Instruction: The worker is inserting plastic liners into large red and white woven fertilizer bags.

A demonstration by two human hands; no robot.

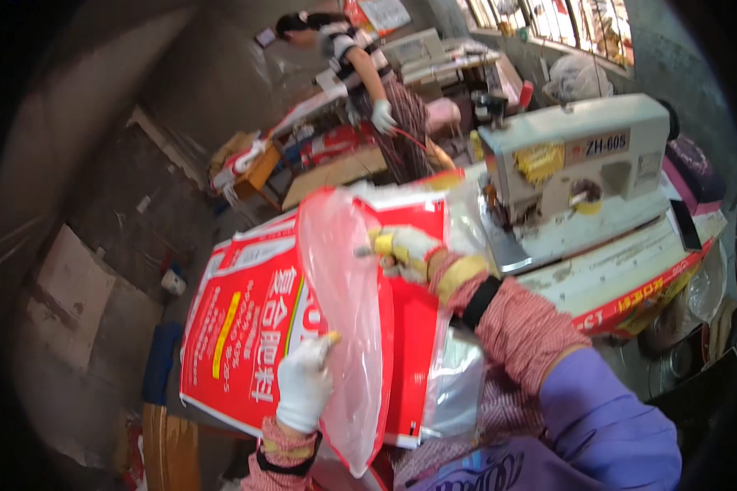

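Observation:
A red and white printed woven sack (pixel 229 327) lies across the work surface in front of me, its mouth spread and a clear plastic liner (pixel 340 270) showing inside. My left hand (pixel 305 385), in a white glove with yellowed fingertips, closes on the near left edge of the mouth. On the far right edge of the opening is my right hand (pixel 405 252), in a worn white and yellow glove. Its fingers are apart and partly bent over the liner; no grip shows. More red sacks (pixel 413 352) lie beneath, by my lap.
A pale sewing machine (pixel 581 164) stands at the right on its table, with a dark phone (pixel 685 226) near the edge. Beyond the sacks another person (pixel 377 90) in white gloves works by a cluttered bench. A wooden stool (pixel 170 446) is at the lower left.

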